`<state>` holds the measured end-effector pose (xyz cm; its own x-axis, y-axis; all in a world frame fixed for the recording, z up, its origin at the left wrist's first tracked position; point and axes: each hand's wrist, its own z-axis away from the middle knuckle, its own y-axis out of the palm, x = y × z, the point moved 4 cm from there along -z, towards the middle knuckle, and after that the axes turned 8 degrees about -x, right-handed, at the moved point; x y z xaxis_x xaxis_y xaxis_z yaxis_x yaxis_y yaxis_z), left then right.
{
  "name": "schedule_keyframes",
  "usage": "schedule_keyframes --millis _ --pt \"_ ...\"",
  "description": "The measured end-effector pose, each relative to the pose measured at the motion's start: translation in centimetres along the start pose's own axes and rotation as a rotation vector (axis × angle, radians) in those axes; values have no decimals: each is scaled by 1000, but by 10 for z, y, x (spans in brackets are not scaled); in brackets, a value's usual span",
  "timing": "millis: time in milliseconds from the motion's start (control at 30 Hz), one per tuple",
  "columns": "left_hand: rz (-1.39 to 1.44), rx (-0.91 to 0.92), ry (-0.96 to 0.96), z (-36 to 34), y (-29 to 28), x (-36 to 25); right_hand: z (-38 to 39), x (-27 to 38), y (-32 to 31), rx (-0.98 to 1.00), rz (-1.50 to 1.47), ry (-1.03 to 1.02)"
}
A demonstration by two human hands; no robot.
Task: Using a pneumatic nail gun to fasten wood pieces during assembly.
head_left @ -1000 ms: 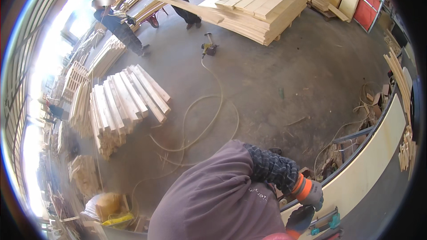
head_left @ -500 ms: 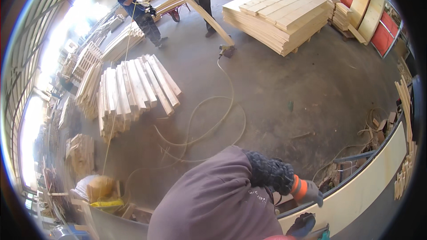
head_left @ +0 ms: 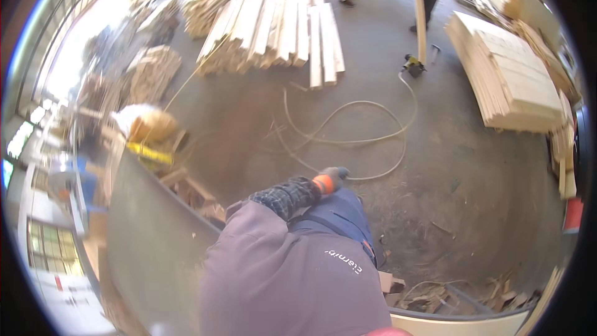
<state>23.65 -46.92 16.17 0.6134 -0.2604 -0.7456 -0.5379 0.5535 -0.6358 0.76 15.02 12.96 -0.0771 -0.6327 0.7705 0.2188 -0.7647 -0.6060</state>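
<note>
My left hand (head_left: pixel 336 177), in a grey work glove with an orange cuff, is out in front of my body, just above my blue trouser leg. A dark checked sleeve covers that forearm. The glove is small and blurred, so how its fingers are held does not show. Past the glove in the view, a pale air hose (head_left: pixel 373 140) loops over the floor, and I cannot tell whether the two touch. The hose runs to a yellow and black nail gun (head_left: pixel 413 66) on the floor, beside the foot of a leaning board (head_left: pixel 419 18). My right hand is out of sight.
A pile of pale timbers (head_left: pixel 273 28) lies ahead on the left. A tall stack of panels (head_left: pixel 510 74) stands on the right. Two people stand at the far side. A grey bench top (head_left: pixel 155 242) is at my left; wood scraps (head_left: pixel 441 298) lie at the lower right.
My view and body have turned to the right-hand bench's opposite side, leftward. The left hand has left the pale board's edge and hangs by my leg. The right hand has gone out of view.
</note>
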Motion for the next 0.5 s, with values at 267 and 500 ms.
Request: schedule_keyframes --millis 267,500 --pt "169 -258 -472 95 -118 180 -37 99 100 181 268 -173" --pt "164 -583 -634 162 -242 359 -4 214 264 311 465 -314"
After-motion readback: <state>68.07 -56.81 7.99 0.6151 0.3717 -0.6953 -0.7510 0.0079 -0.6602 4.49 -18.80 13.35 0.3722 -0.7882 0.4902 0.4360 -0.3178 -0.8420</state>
